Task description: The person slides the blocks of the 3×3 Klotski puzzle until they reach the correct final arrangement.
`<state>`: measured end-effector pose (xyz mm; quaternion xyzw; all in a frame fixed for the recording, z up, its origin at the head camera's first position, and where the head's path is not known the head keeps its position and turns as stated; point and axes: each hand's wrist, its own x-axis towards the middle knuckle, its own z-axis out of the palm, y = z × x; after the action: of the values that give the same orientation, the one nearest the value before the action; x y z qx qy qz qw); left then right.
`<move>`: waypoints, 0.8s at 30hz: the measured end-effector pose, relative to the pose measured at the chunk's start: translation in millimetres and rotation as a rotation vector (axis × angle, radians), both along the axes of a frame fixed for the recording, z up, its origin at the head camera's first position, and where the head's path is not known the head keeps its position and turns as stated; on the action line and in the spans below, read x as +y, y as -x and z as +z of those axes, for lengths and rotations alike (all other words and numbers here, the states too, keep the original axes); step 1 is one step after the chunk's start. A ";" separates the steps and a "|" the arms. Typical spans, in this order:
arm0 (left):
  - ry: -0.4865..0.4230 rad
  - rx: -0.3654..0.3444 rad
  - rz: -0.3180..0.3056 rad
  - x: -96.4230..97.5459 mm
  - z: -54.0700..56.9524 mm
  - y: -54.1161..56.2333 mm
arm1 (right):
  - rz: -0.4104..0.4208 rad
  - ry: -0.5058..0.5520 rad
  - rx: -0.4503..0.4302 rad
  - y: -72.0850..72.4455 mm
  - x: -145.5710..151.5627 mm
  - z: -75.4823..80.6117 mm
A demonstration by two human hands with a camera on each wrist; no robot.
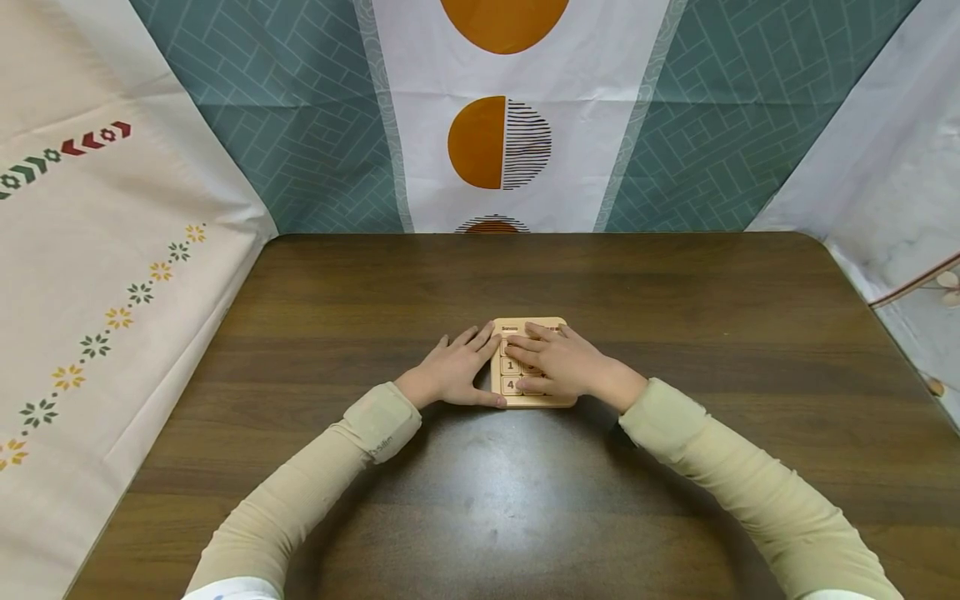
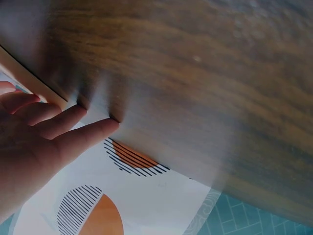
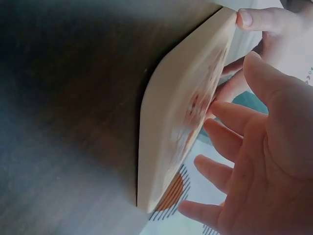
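numbered tiles [image 1: 511, 365]: partly behind right fingers [image 1: 527, 342] | top orange circle [image 1: 504, 25]: cut off

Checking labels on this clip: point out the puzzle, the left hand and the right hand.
Puzzle [image 1: 511, 365]: head view, on its printed number 1.
Left hand [image 1: 454, 374]: head view, back of the hand.
Right hand [image 1: 567, 365]: head view, back of the hand.

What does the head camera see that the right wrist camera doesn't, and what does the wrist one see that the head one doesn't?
Head only: the readable pale square tile marked 1, the pale square tile marked 4, and the right arm's beige fabric sleeve.

Right wrist only: the palm side of the right hand.

Both: pale rounded-corner number board, left hand, brown wood-grain table, white cloth with orange circles.
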<state>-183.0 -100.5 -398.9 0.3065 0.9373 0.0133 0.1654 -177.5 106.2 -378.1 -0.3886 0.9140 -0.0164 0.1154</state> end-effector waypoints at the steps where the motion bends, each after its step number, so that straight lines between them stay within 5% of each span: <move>1: 0.000 0.000 0.001 -0.1 0.1 -0.2 | 0.003 -0.006 0.002 0.0 -0.4 0.2; 24: -0.015 0.002 0.006 0.6 0.7 -0.6 | -0.010 0.030 0.013 -2.0 12.9 -2.9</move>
<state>-182.4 -99.9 -398.1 0.3050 0.9382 0.0203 0.1622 -175.5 119.1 -381.0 -0.3860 0.9163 -0.0283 0.1034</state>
